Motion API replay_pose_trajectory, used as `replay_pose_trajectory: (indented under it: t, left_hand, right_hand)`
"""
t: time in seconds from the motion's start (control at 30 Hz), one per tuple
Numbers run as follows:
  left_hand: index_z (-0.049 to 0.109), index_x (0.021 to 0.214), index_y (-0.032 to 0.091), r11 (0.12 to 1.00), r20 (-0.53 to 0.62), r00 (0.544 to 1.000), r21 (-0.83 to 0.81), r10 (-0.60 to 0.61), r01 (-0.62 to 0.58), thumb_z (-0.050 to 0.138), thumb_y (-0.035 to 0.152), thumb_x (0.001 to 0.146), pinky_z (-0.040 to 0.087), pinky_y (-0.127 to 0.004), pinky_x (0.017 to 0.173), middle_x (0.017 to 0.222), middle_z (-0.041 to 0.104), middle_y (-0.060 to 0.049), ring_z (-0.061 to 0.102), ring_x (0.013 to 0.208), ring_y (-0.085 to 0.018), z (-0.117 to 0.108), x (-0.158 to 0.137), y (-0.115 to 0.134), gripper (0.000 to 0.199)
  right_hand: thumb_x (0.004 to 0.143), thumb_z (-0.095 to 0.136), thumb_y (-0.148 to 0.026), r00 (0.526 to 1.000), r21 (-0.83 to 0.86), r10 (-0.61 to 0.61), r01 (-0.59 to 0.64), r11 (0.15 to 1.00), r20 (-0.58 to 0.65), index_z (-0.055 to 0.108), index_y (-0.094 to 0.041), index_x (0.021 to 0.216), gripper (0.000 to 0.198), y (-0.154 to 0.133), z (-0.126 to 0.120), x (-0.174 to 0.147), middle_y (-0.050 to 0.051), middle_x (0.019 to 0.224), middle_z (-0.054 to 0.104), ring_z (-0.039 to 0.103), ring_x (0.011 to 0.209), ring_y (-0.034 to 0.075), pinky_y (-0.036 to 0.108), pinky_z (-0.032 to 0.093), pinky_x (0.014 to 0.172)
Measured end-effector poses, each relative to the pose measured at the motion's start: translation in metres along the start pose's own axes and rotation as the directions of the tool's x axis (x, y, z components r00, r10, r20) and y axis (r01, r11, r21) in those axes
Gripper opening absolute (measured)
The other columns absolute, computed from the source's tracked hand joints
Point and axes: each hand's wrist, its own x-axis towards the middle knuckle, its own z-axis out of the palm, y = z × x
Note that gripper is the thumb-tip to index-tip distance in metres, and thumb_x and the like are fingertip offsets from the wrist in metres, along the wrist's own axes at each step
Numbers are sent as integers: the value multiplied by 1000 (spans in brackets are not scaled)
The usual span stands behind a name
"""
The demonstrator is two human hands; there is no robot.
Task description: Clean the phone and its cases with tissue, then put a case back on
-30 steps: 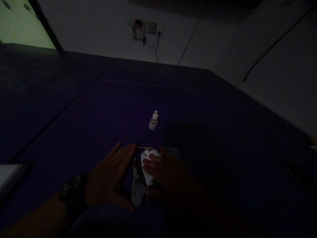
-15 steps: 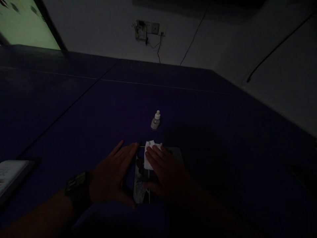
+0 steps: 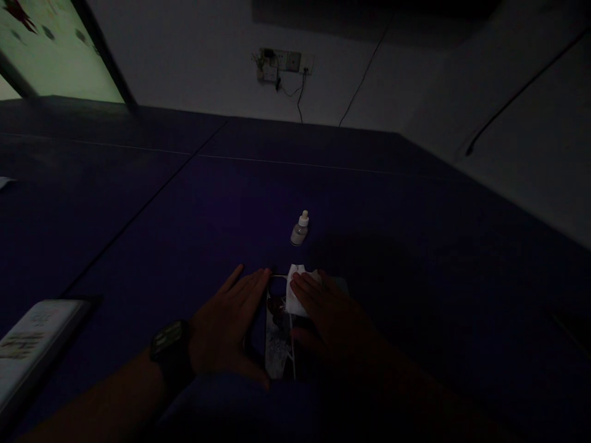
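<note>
A flat panel (image 3: 277,352) with a dark printed picture lies before me; the pale-rimmed cutout at its upper left looks like that of a phone case. My left hand (image 3: 227,325), wearing a dark watch (image 3: 167,337), spans its left edge, fingertips at the top corner and thumb at the bottom one. Under the fingers of my right hand (image 3: 330,314) a folded white cloth or tissue (image 3: 294,300) is pressed flat on the panel's upper part. That hand hides much of the panel's right side. Beyond them stands a small dropper bottle (image 3: 299,234) with a white cap.
At the left lies a white box or pack (image 3: 34,332) with print on it. The dark blue-purple table (image 3: 231,209) reaches a wall with sockets and cables (image 3: 286,64). A faint dark object (image 3: 570,332) lies far right. Light is very dim.
The whole view has shifted, so everything sits a little farther right. Both hands keep their places at the panel, and the cloth stays under my right fingers.
</note>
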Motion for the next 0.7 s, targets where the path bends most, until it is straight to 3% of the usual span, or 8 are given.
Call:
replay_pose_trajectory:
  t: [0.2,0.4,0.7]
  left_hand:
    - [-25,158,17,1000,-3,1000,-5,15,-15,63,93,61,23,-74,118,160,32,-31,40,145,-47,-1,-1,0,152]
    - [-27,158,15,999,-22,999,3,44,-44,61,92,64,23,-73,118,160,33,-32,40,146,-46,0,0,-1,150]
    - [-23,159,15,999,-8,1000,-33,1,-2,63,94,60,22,-73,118,159,35,-31,40,145,-46,3,1,-1,153]
  right_hand:
    - [99,51,-54,997,35,15,-17,999,72,41,-1,152,75,-7,3,19,25,160,38,33,151,36,59,29,124]
    - [98,55,-53,986,164,-115,94,982,125,34,-2,156,80,-15,-4,34,25,161,35,30,153,33,57,20,127]
    - [100,54,-33,950,230,-272,234,945,152,63,-5,133,44,-28,-10,22,20,143,62,54,138,26,44,32,124]
